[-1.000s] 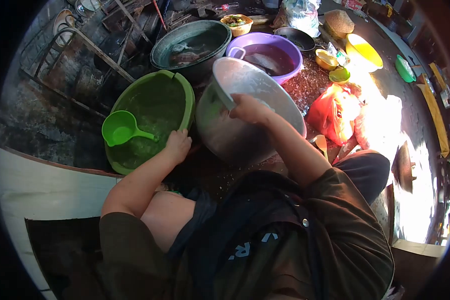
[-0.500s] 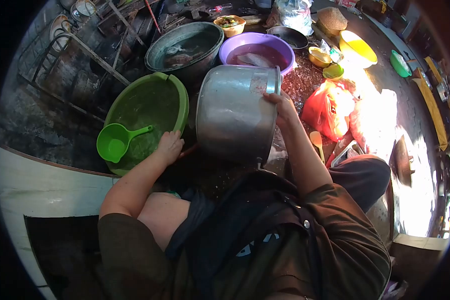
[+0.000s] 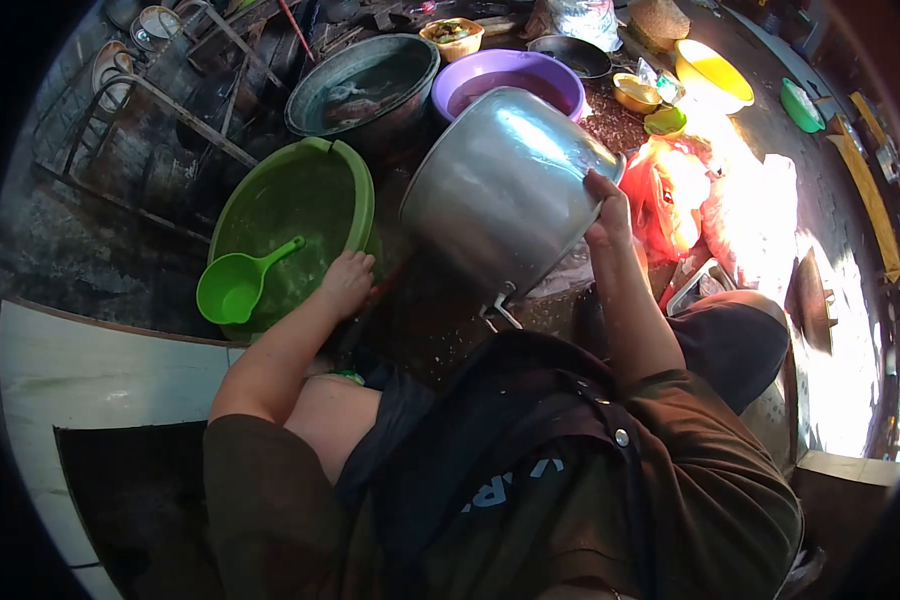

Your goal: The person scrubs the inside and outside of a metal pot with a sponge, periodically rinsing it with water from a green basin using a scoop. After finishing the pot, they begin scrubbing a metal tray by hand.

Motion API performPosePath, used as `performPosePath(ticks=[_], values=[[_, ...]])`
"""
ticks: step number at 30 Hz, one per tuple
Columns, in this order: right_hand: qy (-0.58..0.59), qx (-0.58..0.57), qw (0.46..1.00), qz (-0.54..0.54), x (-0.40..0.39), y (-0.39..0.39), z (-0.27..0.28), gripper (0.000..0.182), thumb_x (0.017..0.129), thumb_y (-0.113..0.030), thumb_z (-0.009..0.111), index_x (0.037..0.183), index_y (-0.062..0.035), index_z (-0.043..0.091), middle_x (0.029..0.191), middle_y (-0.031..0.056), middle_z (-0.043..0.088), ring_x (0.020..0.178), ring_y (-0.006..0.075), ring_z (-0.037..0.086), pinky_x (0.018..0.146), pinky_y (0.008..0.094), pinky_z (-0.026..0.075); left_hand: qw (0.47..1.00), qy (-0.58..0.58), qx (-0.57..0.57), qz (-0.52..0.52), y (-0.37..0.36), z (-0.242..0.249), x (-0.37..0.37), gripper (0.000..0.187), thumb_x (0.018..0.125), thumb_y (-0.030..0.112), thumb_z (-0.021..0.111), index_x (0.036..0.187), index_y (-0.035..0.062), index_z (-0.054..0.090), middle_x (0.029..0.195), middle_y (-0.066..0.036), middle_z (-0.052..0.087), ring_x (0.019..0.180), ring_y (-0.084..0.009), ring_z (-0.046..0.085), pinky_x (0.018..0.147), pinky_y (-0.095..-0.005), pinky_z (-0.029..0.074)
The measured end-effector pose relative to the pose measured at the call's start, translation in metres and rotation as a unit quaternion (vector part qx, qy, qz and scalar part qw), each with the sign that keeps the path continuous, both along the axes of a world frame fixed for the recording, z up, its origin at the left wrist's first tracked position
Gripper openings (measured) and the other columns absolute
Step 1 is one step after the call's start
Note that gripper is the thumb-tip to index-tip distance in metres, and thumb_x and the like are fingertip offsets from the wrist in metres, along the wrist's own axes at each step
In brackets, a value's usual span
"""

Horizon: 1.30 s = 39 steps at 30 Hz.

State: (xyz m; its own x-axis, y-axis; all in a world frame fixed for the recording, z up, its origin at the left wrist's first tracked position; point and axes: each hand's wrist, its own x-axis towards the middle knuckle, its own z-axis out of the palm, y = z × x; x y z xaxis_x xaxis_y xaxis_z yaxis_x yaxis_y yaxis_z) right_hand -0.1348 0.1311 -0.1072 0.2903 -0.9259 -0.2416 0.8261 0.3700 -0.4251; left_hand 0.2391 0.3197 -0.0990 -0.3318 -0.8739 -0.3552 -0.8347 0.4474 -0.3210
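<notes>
A large aluminium pot (image 3: 505,185) is tipped on its side in front of me, its rim edge facing lower right and a wire handle hanging at its lower end. My right hand (image 3: 610,210) grips it by that rim, thumb on the outer wall. My left hand (image 3: 347,284), fingers curled, is at the right edge of a green basin (image 3: 363,200); what lies under the fingers is hidden. Inside the basin, a bright green dipper (image 3: 232,288) rests in shallow water, its handle pointing up and right. The pot's inside is out of sight.
Behind the pot stand a purple basin (image 3: 560,80) and a dark basin (image 3: 425,75), both with water. On the right are a red plastic bag (image 3: 665,195), a yellow bowl (image 3: 715,78) and a frying pan (image 3: 585,58). A metal rack (image 3: 190,120) stands at left.
The pot has swung to the right and tilted further, its rim turning down toward me. My right hand has moved right with it. The left hand has shifted slightly right.
</notes>
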Motion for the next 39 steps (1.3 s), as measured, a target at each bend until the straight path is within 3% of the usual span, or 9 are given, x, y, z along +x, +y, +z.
performPosePath(ticks=[6, 10, 14, 18, 21, 23, 25, 32, 39], values=[[-0.009, 0.07, 0.99, -0.122, 0.002, 0.018, 0.025, 0.014, 0.086, -0.006, 0.054, 0.095, 0.0037, 0.057, 0.095, 0.0148, 0.063, 0.09, 0.027, 0.06, 0.088, 0.0419, 0.049, 0.98, -0.186, 0.024, -0.069, -0.006, -0.043, -0.009, 0.022, 0.083, 0.026, 0.053, 0.093, 0.0131, 0.068, 0.095, -0.004, 0.055, 0.097, -0.017, 0.049, 0.081, -0.03, 0.038], [0.048, 0.036, 0.981, -0.187, 0.027, 0.013, 0.018, 0.014, 0.08, -0.001, 0.059, 0.094, 0.002, 0.057, 0.084, 0.0099, 0.06, 0.079, 0.0227, 0.057, 0.083, 0.0357, 0.047, 0.995, -0.017, -0.013, 0.101, 0.0, -0.009, -0.005, 0.023, 0.079, 0.016, 0.056, 0.101, 0.0079, 0.061, 0.099, -0.01, 0.054, 0.098, -0.0277, 0.054, 0.078, -0.0397, 0.044], [0.112, -0.088, 0.969, -0.199, 0.076, 0.019, 0.023, 0.045, 0.07, 0.008, 0.059, 0.113, -0.0039, 0.047, 0.097, 0.0076, 0.054, 0.087, 0.0218, 0.053, 0.08, 0.0345, 0.045, 0.933, 0.19, -0.015, 0.304, 0.004, 0.039, -0.002, 0.022, 0.075, 0.008, 0.057, 0.095, -0.0002, 0.053, 0.101, -0.021, 0.055, 0.093, -0.0406, 0.058, 0.078, -0.048, 0.046], [0.241, -0.137, 0.941, -0.196, 0.126, 0.027, 0.017, 0.057, 0.068, 0.007, 0.058, 0.121, -0.0028, 0.04, 0.104, 0.0096, 0.054, 0.091, 0.0236, 0.054, 0.081, 0.0349, 0.045, 0.921, 0.257, 0.015, 0.293, 0.011, 0.069, 0.021, 0.026, 0.075, 0.009, 0.057, 0.099, -0.0006, 0.053, 0.094, -0.023, 0.058, 0.088, -0.041, 0.058, 0.076, -0.044, 0.046], [0.401, -0.194, 0.876, -0.184, 0.17, 0.023, -0.015, 0.063, 0.069, 0.006, 0.056, 0.127, -0.0011, 0.034, 0.11, 0.0154, 0.055, 0.098, 0.0287, 0.055, 0.083, 0.0382, 0.045, 0.873, 0.381, 0.043, 0.302, 0.02, 0.083, 0.029, 0.032, 0.081, 0.012, 0.058, 0.11, 0.0003, 0.054, 0.085, -0.017, 0.06, 0.081, -0.0324, 0.059, 0.073, -0.0403, 0.045], [0.545, -0.26, 0.791, -0.101, 0.189, 0.041, -0.023, 0.051, 0.073, 0.005, 0.051, 0.12, 0.0014, 0.034, 0.111, 0.0294, 0.048, 0.103, 0.0467, 0.05, 0.088, 0.0469, 0.041, 0.817, 0.444, 0.047, 0.364, 0.024, 0.093, 0.027, 0.036, 0.089, 0.016, 0.057, 0.121, 0.0022, 0.052, 0.072, 0.001, 0.044, 0.065, -0.009, 0.044, 0.057, -0.0258, 0.038], [0.576, -0.294, 0.76, -0.067, 0.2, 0.064, -0.024, 0.044, 0.072, 0.005, 0.051, 0.113, 0.0023, 0.036, 0.105, 0.0339, 0.048, 0.097, 0.0527, 0.049, 0.085, 0.0508, 0.041, 0.807, 0.459, 0.053, 0.368, 0.023, 0.097, 0.035, 0.036, 0.09, 0.02, 0.057, 0.122, 0.0041, 0.054, 0.073, 0.001, 0.048, 0.067, -0.0091, 0.045, 0.06, -0.0263, 0.039], [0.621, -0.349, 0.696, 0.089, 0.236, 0.111, -0.048, 0.04, 0.073, 0.001, 0.056, 0.108, 0.002, 0.036, 0.103, 0.0309, 0.052, 0.089, 0.049, 0.056, 0.079, 0.0511, 0.046, 0.769, 0.506, 0.066, 0.385, 0.018, 0.121, 0.035, 0.037, 0.093, 0.026, 0.055, 0.125, 0.007, 0.056, 0.07, 0.004, 0.044, 0.06, -0.0059, 0.038, 0.056, -0.0231, 0.036], [0.709, -0.425, 0.469, 0.311, 0.218, 0.106, -0.039, 0.025, 0.085, -0.007, 0.048, 0.109, 0.0008, 0.05, 0.097, 0.0237, 0.064, 0.093, 0.0397, 0.063, 0.078, 0.0458, 0.051, 0.774, 0.503, 0.04, 0.383, 0.008, 0.107, 0.048, 0.038, 0.093, 0.028, 0.055, 0.124, 0.0067, 0.056, 0.071, 0.004, 0.046, 0.063, -0.0072, 0.04, 0.058, -0.0245, 0.038]])
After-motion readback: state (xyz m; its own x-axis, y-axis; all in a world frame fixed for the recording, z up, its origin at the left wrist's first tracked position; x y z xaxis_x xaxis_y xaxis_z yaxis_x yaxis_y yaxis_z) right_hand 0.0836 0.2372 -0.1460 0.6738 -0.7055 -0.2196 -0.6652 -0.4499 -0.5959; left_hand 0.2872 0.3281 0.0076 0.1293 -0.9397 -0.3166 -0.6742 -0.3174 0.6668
